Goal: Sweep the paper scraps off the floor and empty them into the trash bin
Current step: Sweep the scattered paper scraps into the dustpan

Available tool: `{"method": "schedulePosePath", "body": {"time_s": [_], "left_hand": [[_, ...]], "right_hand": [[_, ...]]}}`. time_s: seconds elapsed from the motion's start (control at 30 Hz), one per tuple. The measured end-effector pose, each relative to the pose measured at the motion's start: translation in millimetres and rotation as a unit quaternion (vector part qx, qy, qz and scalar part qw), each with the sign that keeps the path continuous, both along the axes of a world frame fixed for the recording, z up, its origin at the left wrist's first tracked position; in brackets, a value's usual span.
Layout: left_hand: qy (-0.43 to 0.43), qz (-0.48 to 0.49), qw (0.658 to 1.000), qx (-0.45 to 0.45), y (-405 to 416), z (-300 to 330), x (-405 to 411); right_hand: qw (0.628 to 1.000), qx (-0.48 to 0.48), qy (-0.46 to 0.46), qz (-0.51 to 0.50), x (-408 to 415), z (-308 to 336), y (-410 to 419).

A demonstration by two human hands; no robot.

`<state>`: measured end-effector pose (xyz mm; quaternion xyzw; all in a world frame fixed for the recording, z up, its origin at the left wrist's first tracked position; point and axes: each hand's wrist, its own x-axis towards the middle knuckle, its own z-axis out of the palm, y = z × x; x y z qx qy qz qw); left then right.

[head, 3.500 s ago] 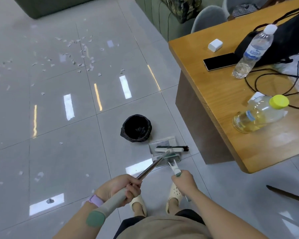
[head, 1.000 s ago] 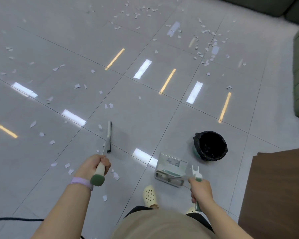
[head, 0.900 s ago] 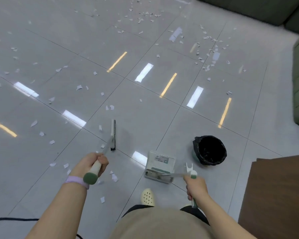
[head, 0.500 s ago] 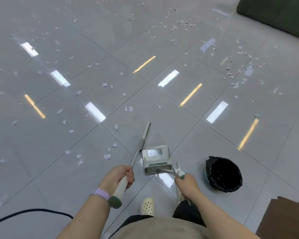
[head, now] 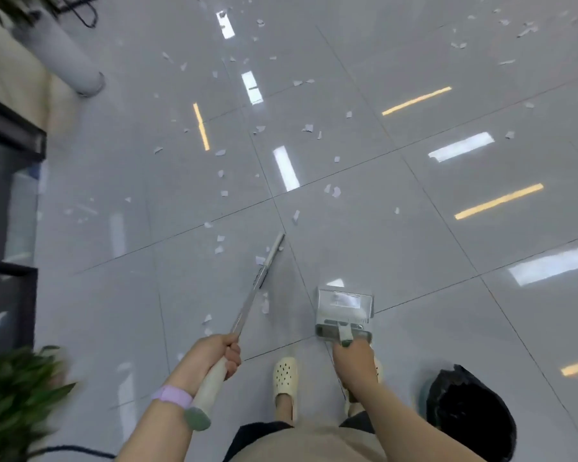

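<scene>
The left hand [head: 216, 353] is wrapped firmly round the cream grip of the long metal-shafted broom [head: 247, 305], whose narrow head rests on the glossy grey tiled floor [head: 414, 228] ahead of the feet. The right hand [head: 352, 360] is closed round the green handle of the pale grey upright dustpan [head: 344, 311], which stands on the floor just right of the broom head with its mouth facing forward. The white paper scraps [head: 336, 191] lie scattered across the tiles; several sit touching or just beside the broom head, and many more lie farther out. The black-lined round trash bin [head: 467, 415] stands at the person's right, near the right arm. Judged step: gather the scraps into a pile. Draw the broom in short, low strokes toward the dustpan mouth, keep the bristles in contact with the tile so light scraps do not lift, and hold the dustpan lip flat on the floor. Count: one broom, one dustpan, one trash bin, two hands; the scraps number several dozen, and an exact count cannot be made because the farther ones are blurred.
</scene>
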<state>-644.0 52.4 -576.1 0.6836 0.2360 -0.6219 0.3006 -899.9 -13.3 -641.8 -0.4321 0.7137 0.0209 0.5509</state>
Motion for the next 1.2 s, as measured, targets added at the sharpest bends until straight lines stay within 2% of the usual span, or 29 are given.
{"method": "schedulePosePath", "body": {"time_s": [0.2,0.3,0.43,0.53,0.7,0.8,0.93,1.1,1.2], "left_hand": [[-0.058,0.168,0.984,-0.014,46,4,6],[-0.113,0.246,0.962,-0.02,67,10,15],[-0.144,0.344,0.927,-0.035,99,0,41],[-0.157,0.383,0.91,-0.032,122,-5,58],[-0.196,0.366,0.91,0.001,165,-12,71],[-0.209,0.395,0.894,0.021,195,-22,74],[-0.201,0.461,0.864,0.038,246,-35,67],[-0.186,0.528,0.823,0.095,323,-47,35],[-0.163,0.612,0.767,0.104,366,-55,7]], "right_hand": [[0.998,0.04,-0.039,0.031,44,-1,-15],[0.995,0.043,-0.03,0.082,55,-3,-10],[0.99,0.004,-0.021,0.139,67,12,-4],[0.983,-0.013,-0.019,0.182,75,21,-9],[0.962,-0.044,0.011,0.271,97,39,-15],[0.932,-0.062,0.013,0.357,126,49,1],[0.865,-0.08,0.024,0.495,165,57,40],[0.803,-0.079,0.037,0.589,202,63,85],[0.771,-0.075,0.022,0.632,227,70,109]]}}
